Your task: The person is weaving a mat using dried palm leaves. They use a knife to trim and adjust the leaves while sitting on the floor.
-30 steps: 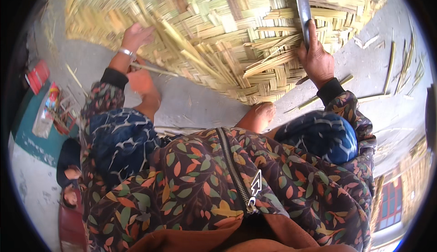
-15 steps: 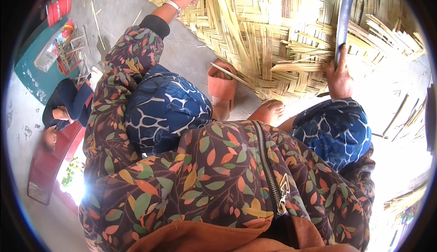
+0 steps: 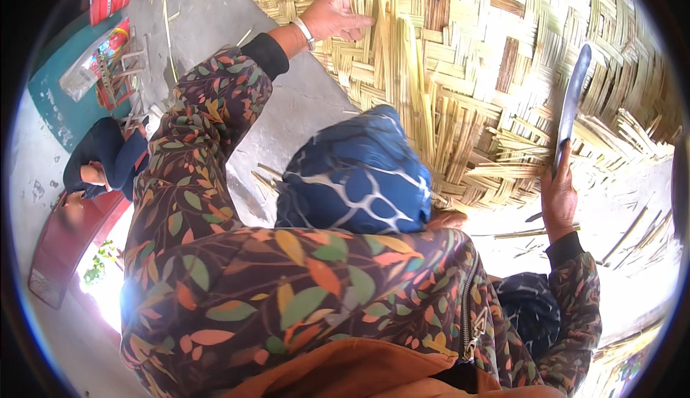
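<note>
A woven mat of pale bamboo-like strips (image 3: 467, 46) spreads in front of me, with loose strip ends (image 3: 424, 110) standing out along its near edge. My left hand (image 3: 334, 18), with a white bangle at the wrist, reaches over the mat's left part. Its fingers are partly stretched and apart, the tips beside the upright strip ends. Over at the right, my right hand (image 3: 559, 193) is closed round the handle of a long knife (image 3: 573, 99). The grey blade points away from me, lying over the mat's splayed right-hand strips.
My knee in blue patterned cloth (image 3: 359, 175) rises before the mat's near edge. At the left, another person (image 3: 104, 157) sits near a red seat (image 3: 75, 247). Beyond are a green surface (image 3: 61, 110) and a red bucket (image 3: 110, 0). Cut strips (image 3: 632, 236) litter the bright floor at right.
My left hand has moved right and nearer, its fingers less closed. The knife and right hand have come nearer and slightly right. My left knee has shifted right, hiding the sandal.
</note>
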A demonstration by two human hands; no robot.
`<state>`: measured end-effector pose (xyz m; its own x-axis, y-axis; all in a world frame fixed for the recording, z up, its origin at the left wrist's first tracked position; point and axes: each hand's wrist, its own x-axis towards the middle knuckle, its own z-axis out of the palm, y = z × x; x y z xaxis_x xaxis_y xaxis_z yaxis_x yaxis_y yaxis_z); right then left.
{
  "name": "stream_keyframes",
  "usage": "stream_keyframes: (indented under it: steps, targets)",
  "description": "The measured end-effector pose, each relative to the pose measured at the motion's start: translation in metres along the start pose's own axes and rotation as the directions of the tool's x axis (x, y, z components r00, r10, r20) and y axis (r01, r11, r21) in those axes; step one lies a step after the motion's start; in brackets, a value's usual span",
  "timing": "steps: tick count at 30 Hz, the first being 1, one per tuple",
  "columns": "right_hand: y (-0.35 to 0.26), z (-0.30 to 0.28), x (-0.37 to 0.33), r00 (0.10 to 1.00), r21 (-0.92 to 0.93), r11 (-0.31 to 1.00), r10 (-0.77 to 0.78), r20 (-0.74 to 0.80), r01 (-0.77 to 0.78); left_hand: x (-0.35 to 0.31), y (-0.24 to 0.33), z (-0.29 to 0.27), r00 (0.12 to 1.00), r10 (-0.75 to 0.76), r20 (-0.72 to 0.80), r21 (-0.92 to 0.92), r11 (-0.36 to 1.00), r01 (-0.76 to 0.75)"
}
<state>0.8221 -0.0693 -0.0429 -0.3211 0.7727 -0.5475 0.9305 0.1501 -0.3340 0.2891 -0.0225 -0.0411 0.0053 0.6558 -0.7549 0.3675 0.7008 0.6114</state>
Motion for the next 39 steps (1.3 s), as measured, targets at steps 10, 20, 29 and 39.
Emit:
stream_keyframes:
  steps: [10, 20, 29, 39]
  targets:
    - [-0.01, 0.016, 0.0, 0.997, -0.378, 0.923, 0.06, -0.04, -0.071, 0.002, -0.005, -0.01, 0.986, 0.051, 0.157, -0.03, 0.998, -0.047]
    - [-0.022, 0.002, 0.003, 0.998, -0.348, 0.936, 0.06, 0.029, -0.047, -0.01, -0.002, -0.02, 0.985, 0.117, 0.127, -0.086, 0.991, -0.107]
    - [-0.111, -0.074, -0.006, 0.998, -0.078, 0.996, 0.047, 0.032, -0.044, 0.014, -0.006, -0.013, 0.992, 0.097, -0.085, -0.143, 0.984, -0.108]
    - [-0.335, -0.061, 0.015, 0.942, 0.593, 0.782, -0.318, 0.112, 0.193, 0.015, -0.006, -0.021, 0.967, -0.014, -0.253, -0.266, 0.962, -0.056]
